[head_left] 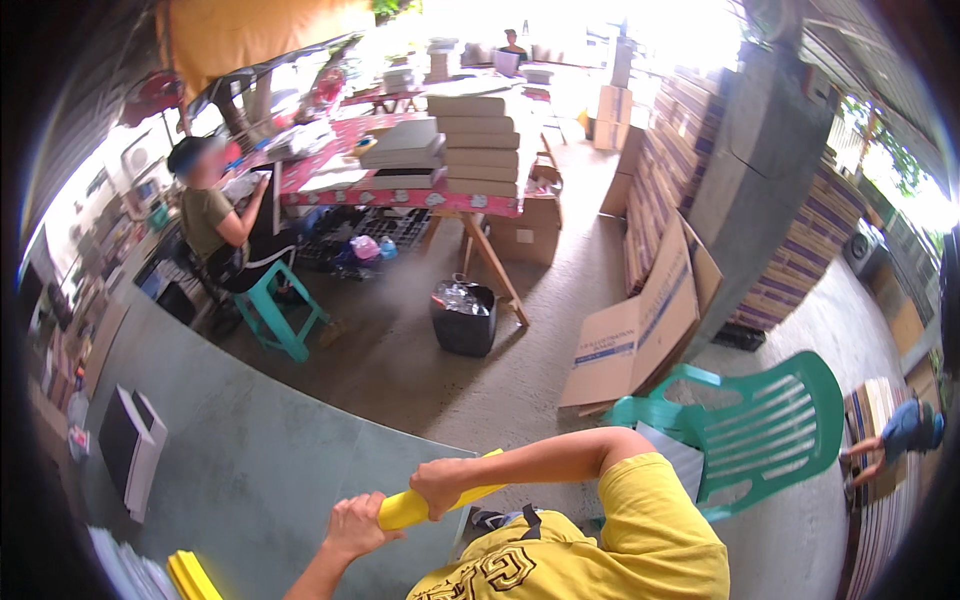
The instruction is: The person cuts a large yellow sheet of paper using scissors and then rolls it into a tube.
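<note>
Both my hands are wrapped round a long, bright yellow bundle (402, 510) that looks like rolled or folded sheets; its exact kind cannot be made out. My left hand (358, 525) grips its left end, over the grey-green tabletop (290, 430). Close beside it, my right hand (437, 487) closes on the middle part, and the far end sticks out past my right wrist, beyond the table edge. At the lower left lies another yellow piece (193, 575), next to a stack of whitish sheets (130, 565).
A dark-covered book-like block (133, 450) stands on the table's left. A green plastic chair (765, 430) is at my right, behind it flattened cardboard (640, 340). Ahead, a seated person (215, 215) works by a red-patterned table (400, 198); a black bin (465, 320) stands nearby.
</note>
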`<state>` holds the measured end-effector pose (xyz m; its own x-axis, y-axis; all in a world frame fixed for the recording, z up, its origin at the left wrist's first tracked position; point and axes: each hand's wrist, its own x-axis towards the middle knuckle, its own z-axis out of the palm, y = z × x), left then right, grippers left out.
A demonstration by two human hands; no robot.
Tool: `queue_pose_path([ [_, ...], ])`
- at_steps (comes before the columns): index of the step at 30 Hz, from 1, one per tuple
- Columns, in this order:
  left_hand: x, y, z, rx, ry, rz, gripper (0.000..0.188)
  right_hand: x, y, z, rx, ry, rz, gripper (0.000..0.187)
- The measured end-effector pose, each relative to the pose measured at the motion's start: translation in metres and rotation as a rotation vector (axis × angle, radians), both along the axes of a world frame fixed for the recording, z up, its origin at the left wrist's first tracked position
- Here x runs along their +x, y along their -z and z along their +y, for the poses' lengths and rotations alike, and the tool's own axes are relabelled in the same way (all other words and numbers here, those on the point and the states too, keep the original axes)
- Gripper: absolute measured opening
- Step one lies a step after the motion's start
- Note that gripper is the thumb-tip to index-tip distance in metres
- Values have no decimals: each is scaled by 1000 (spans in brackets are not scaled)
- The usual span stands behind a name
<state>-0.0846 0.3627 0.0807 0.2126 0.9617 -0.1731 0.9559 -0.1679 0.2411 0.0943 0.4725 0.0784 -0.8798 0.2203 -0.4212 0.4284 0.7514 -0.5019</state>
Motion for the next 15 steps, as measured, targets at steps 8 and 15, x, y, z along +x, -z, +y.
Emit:
queue_pose_path([
  [8,-18,-9,-39,-288,-320,59,50,-50,16,-17,170,-192,175,40],
  [15,-42,20,-65,118,-317,76,35,-88,8,-5,-94,-342,9,38],
])
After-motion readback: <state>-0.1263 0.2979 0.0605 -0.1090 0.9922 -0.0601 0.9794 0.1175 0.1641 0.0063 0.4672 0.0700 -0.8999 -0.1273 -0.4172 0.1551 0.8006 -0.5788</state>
